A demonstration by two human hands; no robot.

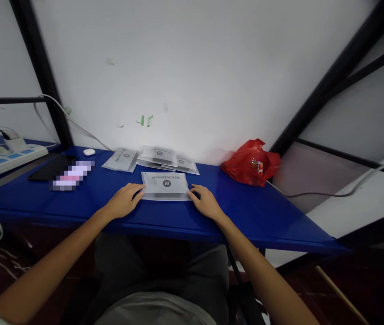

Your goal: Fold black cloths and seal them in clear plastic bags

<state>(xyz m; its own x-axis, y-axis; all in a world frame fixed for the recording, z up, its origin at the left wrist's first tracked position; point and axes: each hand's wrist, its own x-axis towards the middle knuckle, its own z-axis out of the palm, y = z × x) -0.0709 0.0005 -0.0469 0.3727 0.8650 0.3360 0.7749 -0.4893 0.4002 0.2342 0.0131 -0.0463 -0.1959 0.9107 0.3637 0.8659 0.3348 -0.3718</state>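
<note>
A frosted plastic zip pouch lies in front of me on the blue desk, with dark lettering and a round logo that appear upside down. Something darker shows through its lower half, too blurred by the plastic to name. At its left edge, my left hand holds it between thumb and fingers. My right hand has the opposite edge in the same kind of grip. Behind it lie a single similar pouch and an overlapping pile of pouches close to the wall.
A crumpled red plastic bag rests at the right rear of the blue desk. To the left are a white earbud case, a dark tablet-like slab, a blurred-out phone-like item and a power strip. Black metal posts flank the desk.
</note>
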